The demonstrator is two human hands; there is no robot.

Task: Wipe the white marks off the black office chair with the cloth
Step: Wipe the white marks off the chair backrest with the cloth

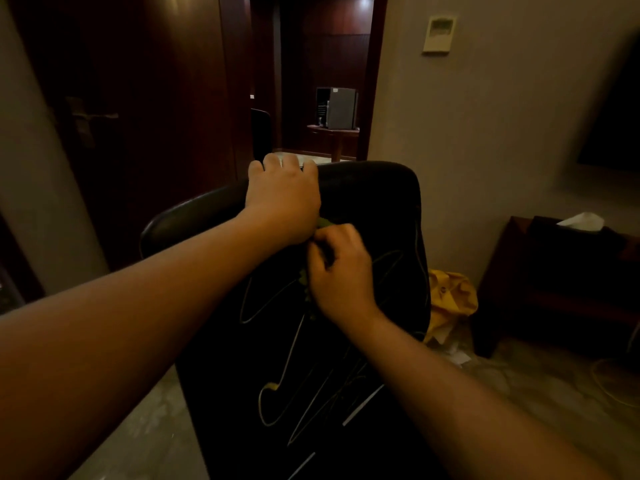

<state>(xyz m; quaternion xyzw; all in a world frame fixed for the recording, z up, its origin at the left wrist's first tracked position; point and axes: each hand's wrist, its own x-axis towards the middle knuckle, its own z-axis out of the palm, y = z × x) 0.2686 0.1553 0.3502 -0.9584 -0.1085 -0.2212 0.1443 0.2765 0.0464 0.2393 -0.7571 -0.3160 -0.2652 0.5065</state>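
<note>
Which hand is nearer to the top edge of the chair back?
Left. The left hand grips the top edge of the chair back; the right hand holds the cloth lower down.

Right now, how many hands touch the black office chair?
2. The left hand grips the top edge of the black leather office chair; the right hand holds the green cloth against its backrest, among white marks.

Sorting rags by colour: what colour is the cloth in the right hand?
Green, as the head view shows: the cloth peeks out of the right hand.

Dark cabinet (561,282) flanks chair (374,188) rightward.
</note>
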